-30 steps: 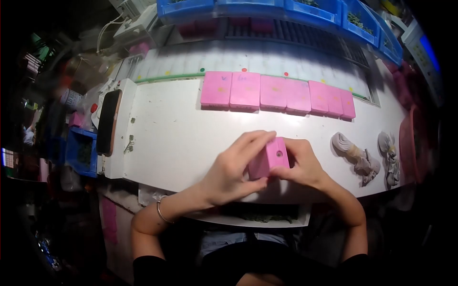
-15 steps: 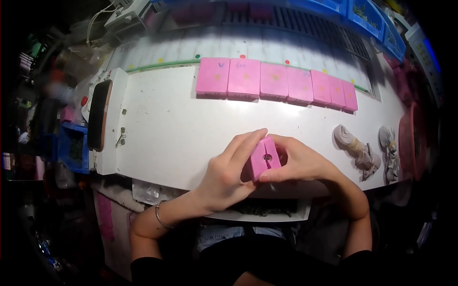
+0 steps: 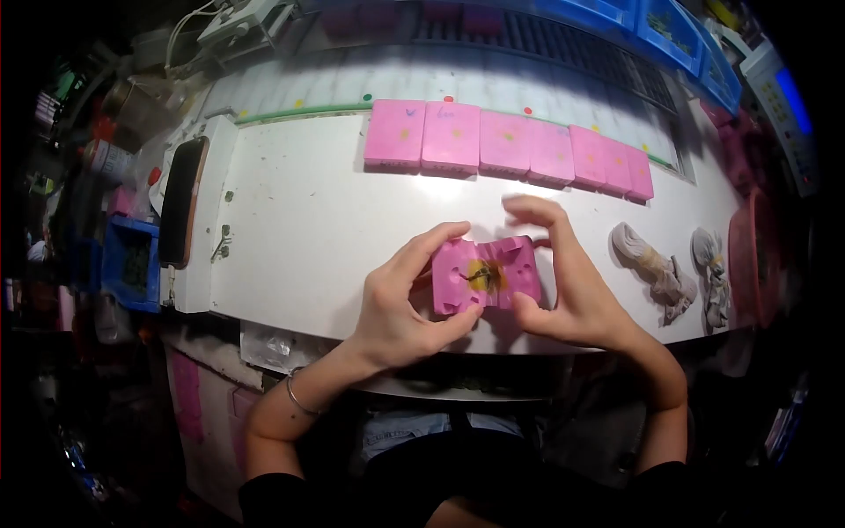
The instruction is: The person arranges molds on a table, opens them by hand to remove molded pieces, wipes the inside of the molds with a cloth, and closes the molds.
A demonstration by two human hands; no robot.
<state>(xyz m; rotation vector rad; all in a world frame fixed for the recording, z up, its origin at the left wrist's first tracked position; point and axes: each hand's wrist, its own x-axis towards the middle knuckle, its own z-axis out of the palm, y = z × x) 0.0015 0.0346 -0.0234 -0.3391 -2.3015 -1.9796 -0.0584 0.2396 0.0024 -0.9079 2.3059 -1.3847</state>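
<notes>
A pink block (image 3: 453, 280) is spread apart into two halves between my hands, above the front part of the white table. Its inner faces show a yellow patch with a small dark branched piece (image 3: 481, 278) on it. My left hand (image 3: 403, 295) grips the left half between thumb and fingers. On the right half, the thumb of my right hand (image 3: 568, 286) rests at the lower edge, with the index finger raised and blurred above. Behind them stands a row of several closed pink blocks (image 3: 451, 141).
The white table (image 3: 308, 229) carries a phone (image 3: 184, 202) on a ledge at left. Two tied cloth bundles (image 3: 656, 273) (image 3: 711, 277) and a pink basin (image 3: 754, 260) are at right. Blue bins (image 3: 673, 31) stand behind, another blue bin (image 3: 132, 264) at left.
The pink block has gone from closed to split, then spread open with its inside facing up. My right hand's fingers have lifted off its top edge.
</notes>
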